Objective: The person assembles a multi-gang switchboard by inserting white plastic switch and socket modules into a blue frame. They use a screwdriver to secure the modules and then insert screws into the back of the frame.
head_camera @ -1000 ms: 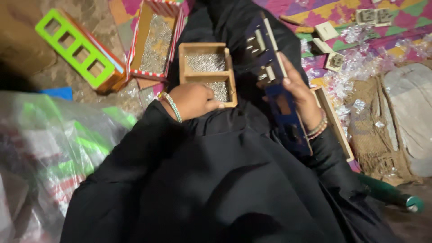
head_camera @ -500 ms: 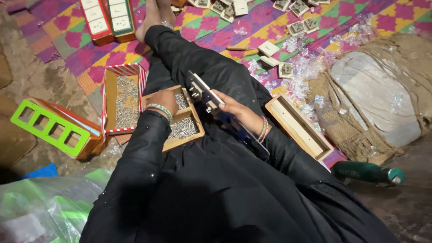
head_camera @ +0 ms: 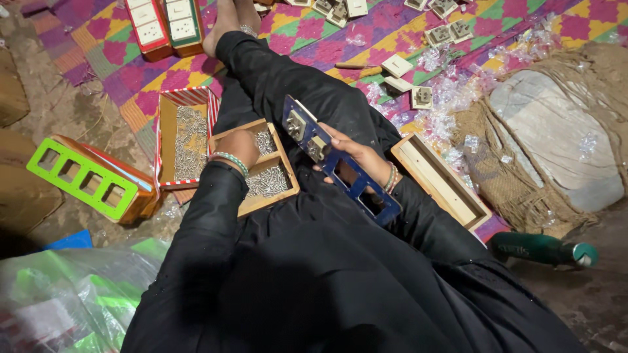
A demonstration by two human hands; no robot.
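My right hand [head_camera: 353, 155] grips a long blue plate [head_camera: 340, 171] with rectangular cut-outs; two grey socket modules sit in its upper end. My left hand [head_camera: 237, 145] reaches into a small two-part wooden box [head_camera: 278, 196] full of small metal screws, resting on my lap. Its fingers are down among the screws; whether they hold one is hidden. I wear black sleeves and bangles on both wrists.
A red-striped box of screws [head_camera: 186, 140] lies left of my lap. A green frame on an orange box [head_camera: 85, 178] is further left. A long empty wooden box [head_camera: 439, 183], loose white switches [head_camera: 398, 65], a sack [head_camera: 556, 144], a green bottle [head_camera: 540, 248] and plastic bags [head_camera: 59, 294] surround me.
The view has swung and widened across the mat. My left hand stays in the wooden screw box; my right hand keeps the blue plate, now tilted lower toward my lap.
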